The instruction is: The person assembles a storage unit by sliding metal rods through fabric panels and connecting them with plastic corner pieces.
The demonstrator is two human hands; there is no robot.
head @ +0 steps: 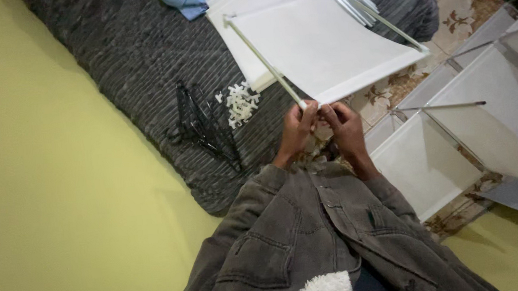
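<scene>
Yellow wall point(47, 199), grey ribbed mattress point(134, 44), patterned tile floor point(458, 13).

No packages, labels, signs or screens anywhere in view. Nothing printed or wrapped to tell of.
</scene>
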